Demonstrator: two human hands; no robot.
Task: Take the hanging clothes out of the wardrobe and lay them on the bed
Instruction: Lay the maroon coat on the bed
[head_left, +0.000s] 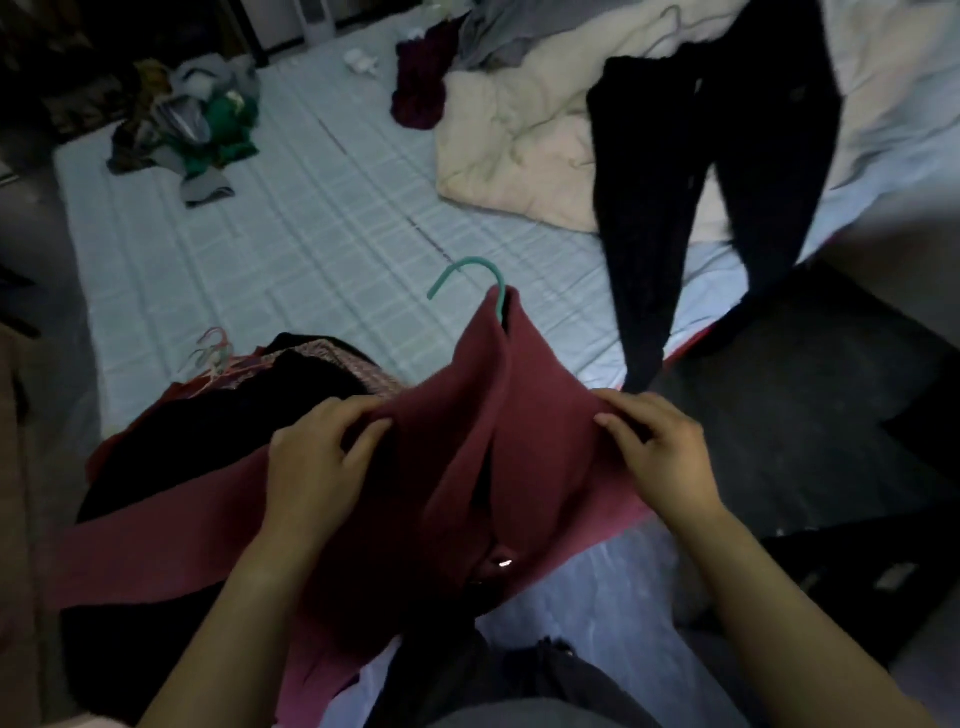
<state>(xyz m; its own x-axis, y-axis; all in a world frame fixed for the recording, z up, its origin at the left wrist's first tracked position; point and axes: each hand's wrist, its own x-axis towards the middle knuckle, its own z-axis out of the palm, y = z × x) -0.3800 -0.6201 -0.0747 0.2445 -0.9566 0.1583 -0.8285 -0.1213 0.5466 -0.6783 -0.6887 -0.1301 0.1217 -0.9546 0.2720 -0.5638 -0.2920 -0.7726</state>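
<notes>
Maroon garment (519, 405) is sitting at the bed's (311, 234) near edge, directly ahead. Left hand (311, 462) is pinching its left shoulder. Teal hanger hook (470, 273) is pointing away, marking the long axis. Right hand (662, 457) is pinching the right shoulder. Both equally near.

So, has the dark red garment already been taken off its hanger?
No, the hook of the green hanger pokes out of the collar of the dark red garment.
</notes>
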